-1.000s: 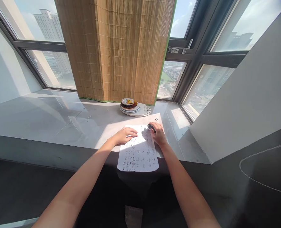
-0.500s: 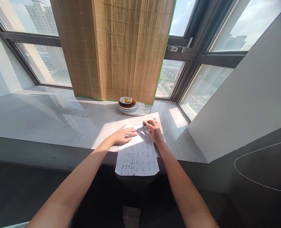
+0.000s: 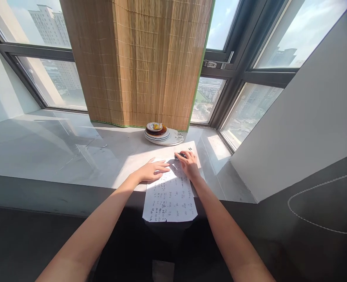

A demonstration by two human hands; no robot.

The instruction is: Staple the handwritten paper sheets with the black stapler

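A white sheet of paper (image 3: 170,203) covered in rows of handwriting lies on the windowsill, its near end hanging over the front edge. My left hand (image 3: 152,171) rests flat on the sheet's left side, fingers stretched out and apart. At the far end of the sheet, my right hand (image 3: 188,162) has its fingers closed around a small dark object (image 3: 179,155) with a shiny part. The fingers cover most of it, so its kind cannot be told. Two tiny black marks or pieces (image 3: 190,149) sit just beyond the right hand, on a pale surface.
Stacked plates (image 3: 158,135) with a yellow item on top stand behind the hands, on a larger oval plate (image 3: 178,138). A bamboo blind (image 3: 138,62) hangs before the windows. The sill (image 3: 58,152) stretches left; a slanted wall (image 3: 302,117) closes the right side.
My right hand and the small dark object have shifted very slightly to the left. The left hand keeps its place on the paper. The whole view has tilted a little.
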